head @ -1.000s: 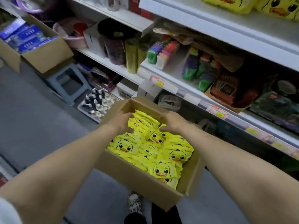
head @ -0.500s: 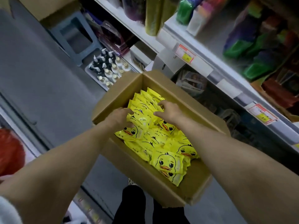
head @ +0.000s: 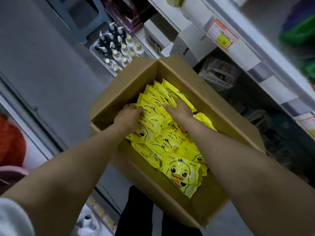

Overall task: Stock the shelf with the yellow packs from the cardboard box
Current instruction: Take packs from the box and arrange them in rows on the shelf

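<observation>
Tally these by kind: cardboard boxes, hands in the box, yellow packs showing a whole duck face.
Boxes: 1 (cardboard box)
Hands: 2 (left hand, right hand)
Whole-duck packs: 1 (yellow pack)
Total: 4

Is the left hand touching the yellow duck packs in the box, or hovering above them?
Touching. In the head view the left hand curls its fingers round upright yellow duck packs inside the cardboard box.
</observation>
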A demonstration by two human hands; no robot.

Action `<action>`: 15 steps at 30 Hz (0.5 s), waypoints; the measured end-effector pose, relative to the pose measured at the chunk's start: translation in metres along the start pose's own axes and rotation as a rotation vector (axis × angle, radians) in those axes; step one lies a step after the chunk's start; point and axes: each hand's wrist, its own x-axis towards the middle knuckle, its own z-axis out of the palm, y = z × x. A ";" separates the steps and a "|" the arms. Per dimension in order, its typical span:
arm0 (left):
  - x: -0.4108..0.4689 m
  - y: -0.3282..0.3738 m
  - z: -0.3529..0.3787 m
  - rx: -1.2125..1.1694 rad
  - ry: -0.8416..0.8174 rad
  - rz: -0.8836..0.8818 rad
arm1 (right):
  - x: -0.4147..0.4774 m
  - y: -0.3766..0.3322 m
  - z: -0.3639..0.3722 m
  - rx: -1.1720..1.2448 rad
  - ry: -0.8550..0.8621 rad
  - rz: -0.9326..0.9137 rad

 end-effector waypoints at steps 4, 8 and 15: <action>0.004 -0.001 0.002 0.111 -0.013 -0.053 | 0.004 0.006 0.004 0.044 0.060 0.020; 0.001 -0.002 0.001 0.208 -0.076 -0.035 | -0.001 0.009 -0.001 0.056 0.127 -0.020; -0.028 0.008 -0.029 -0.078 -0.101 0.114 | -0.043 0.017 -0.039 -0.195 0.184 -0.025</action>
